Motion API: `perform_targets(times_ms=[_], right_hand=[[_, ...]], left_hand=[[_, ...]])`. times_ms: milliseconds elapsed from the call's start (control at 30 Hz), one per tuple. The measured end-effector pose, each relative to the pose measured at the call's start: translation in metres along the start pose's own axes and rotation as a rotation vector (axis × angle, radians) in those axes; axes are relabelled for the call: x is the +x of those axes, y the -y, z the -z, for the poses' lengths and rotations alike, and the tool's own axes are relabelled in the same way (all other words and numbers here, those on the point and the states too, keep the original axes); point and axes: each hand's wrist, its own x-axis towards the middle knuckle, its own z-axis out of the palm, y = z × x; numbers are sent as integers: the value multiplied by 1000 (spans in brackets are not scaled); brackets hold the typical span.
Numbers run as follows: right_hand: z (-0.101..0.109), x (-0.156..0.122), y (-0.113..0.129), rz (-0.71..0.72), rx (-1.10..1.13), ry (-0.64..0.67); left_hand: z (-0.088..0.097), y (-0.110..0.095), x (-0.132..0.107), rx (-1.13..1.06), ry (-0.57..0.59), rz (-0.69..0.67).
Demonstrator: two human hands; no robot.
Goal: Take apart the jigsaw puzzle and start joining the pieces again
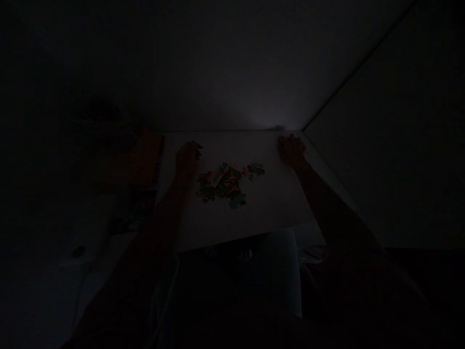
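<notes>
The scene is very dark. A loose heap of jigsaw puzzle pieces (221,183), green, orange and blue, lies on a pale tabletop (269,203). Several pieces overlap, and a few spread toward the right. My left hand (186,157) is at the left of the heap, its fingers loosely bent and apart, with nothing visible in them. Near the far right corner of the tabletop is my right hand (291,150), apart from the pieces. Its fingers look bent, but shadow hides their tips and anything under them.
A pale wall (232,72) rises behind the tabletop, and another wall (392,135) stands along its right side. An orange-brown surface (147,157) adjoins the left edge. My legs (279,266) are below the front edge.
</notes>
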Motion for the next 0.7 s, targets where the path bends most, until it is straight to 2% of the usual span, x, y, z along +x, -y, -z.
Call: perform_targets(times_ms=[100,200,267,367,433,500,700], right_hand=[[11,-25,17,-7,124,7],[23,-71,58,193,269,25],[31,-104,84,330,313,107],[39,-134,103,380,299,179],[42,-137,99,343,298,186],[43,-128,84,285,316,176],[37,-57,19,-14,217,54]], left_hand=[[3,-1,-5,139,64,-71],[2,-11,-18,304,180,-227],[-2,-22,-32,393,313,-374],[-12,-37,-55,522,595,-526],[-17,-41,-69,634,724,-552],[-15,-39,-78,738,765,-514],[18,-23,-93,942,563,-388]])
